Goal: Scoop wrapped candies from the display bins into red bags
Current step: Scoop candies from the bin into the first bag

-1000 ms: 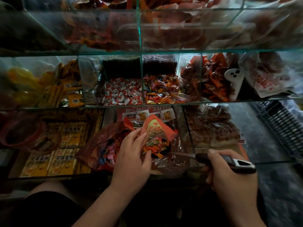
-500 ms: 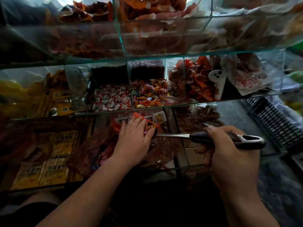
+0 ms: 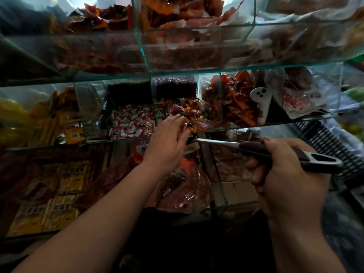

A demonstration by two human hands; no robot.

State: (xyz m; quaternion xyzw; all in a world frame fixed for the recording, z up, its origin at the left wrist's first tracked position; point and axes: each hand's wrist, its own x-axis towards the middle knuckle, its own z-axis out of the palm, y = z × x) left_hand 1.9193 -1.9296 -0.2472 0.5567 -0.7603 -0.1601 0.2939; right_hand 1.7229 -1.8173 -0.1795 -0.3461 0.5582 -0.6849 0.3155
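While the right hand (image 3: 285, 180) grips the scoop (image 3: 256, 148) level at the bin (image 3: 154, 103), the left hand (image 3: 167, 140) lays straight fingers (image 3: 173, 120) over the wrapped candies (image 3: 184, 126) on it — seemingly against spills — above the red bag (image 3: 189, 186).

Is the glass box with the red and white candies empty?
No, it holds plenty. Red-and-white wrapped candies lie heaped across the floor of their glass bin; how deep the heap goes cannot be told.
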